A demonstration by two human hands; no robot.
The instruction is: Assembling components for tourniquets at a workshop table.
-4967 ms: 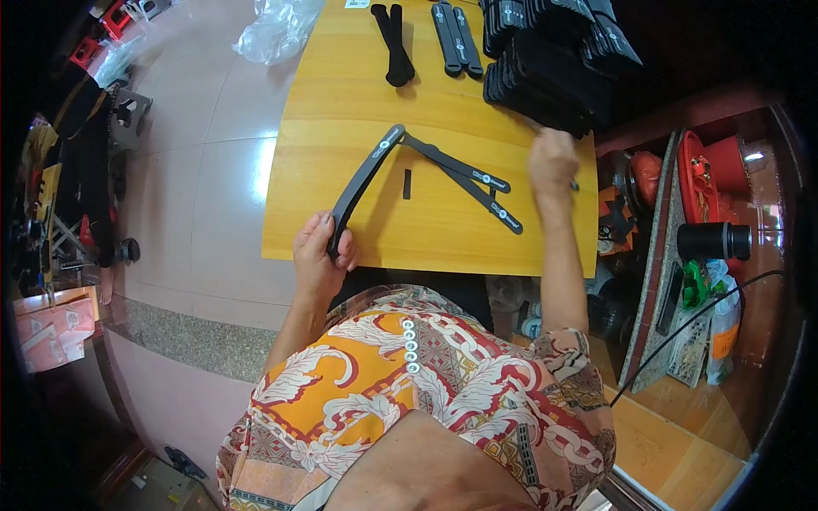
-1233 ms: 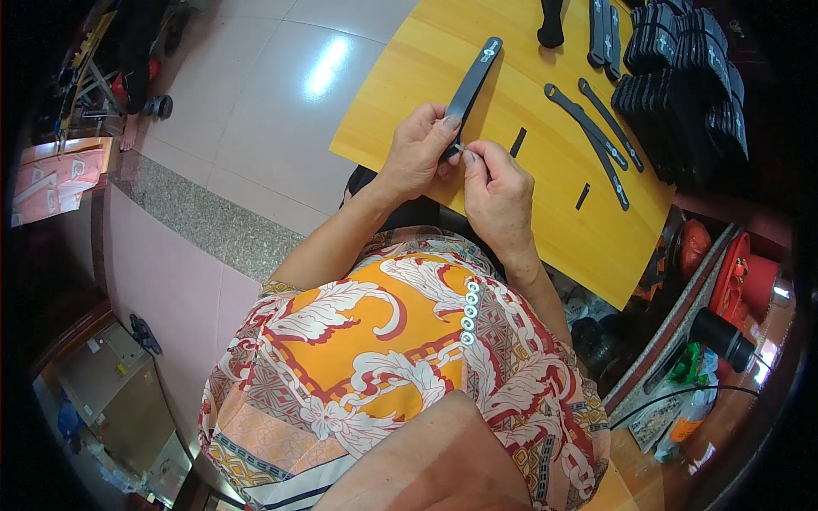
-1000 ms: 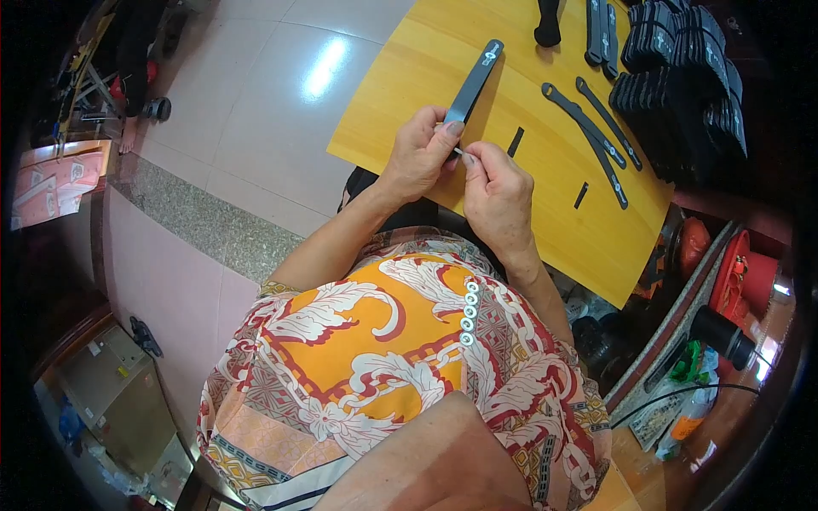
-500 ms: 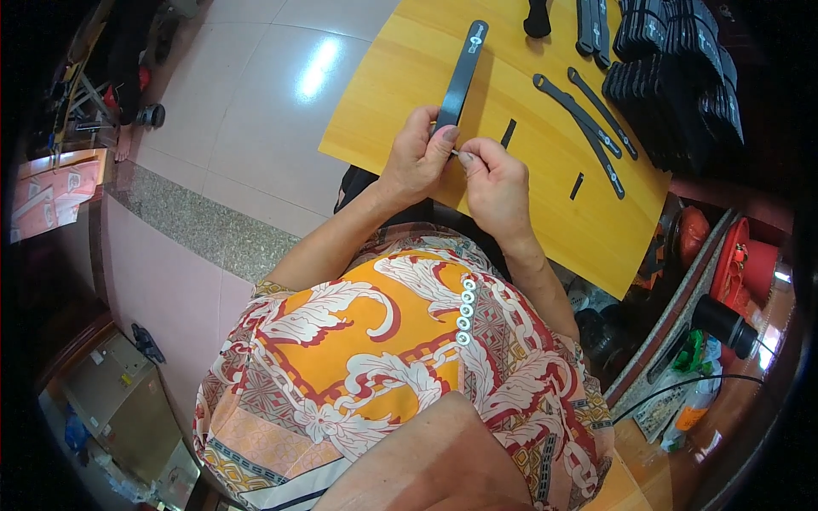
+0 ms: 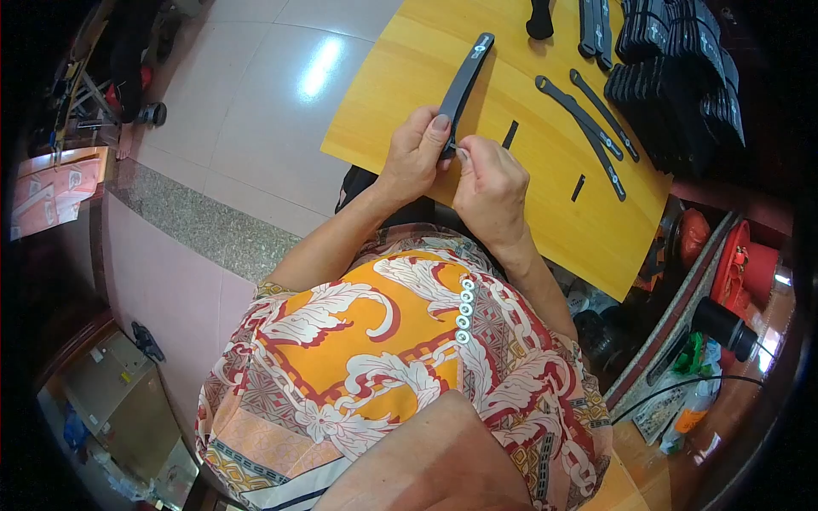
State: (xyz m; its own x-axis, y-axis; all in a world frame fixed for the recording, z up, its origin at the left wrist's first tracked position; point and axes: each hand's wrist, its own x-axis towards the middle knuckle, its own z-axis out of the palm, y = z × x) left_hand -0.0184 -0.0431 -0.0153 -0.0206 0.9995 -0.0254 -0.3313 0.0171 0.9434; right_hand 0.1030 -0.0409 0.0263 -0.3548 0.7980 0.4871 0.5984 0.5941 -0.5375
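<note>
My left hand (image 5: 415, 157) is closed around the lower part of a bundle of long black straps (image 5: 464, 81), which look like hook-and-loop cable ties. Their far end points up and away over the table, slightly fanned, with a white print near the tip. Right beside the bundle's near end, my right hand (image 5: 492, 183) is closed, thumb and forefinger pinched together. Whatever lies between those fingertips is too small and hidden to name. Two short black strips (image 5: 510, 134) lie on the table to the right of my hands.
On the yellow table (image 5: 400, 94), several loose black straps (image 5: 588, 119) lie to the right. Stacks of bundled black straps (image 5: 656, 94) fill the far right corner. A black handle-like object (image 5: 539, 21) is at the far edge. A bin (image 5: 682, 332) with bags stands at right.
The strap bundle has tilted a little to the right and its far end has dropped slightly nearer. My left thumb has slid up, and my right hand has turned with its fingers curled tighter.
</note>
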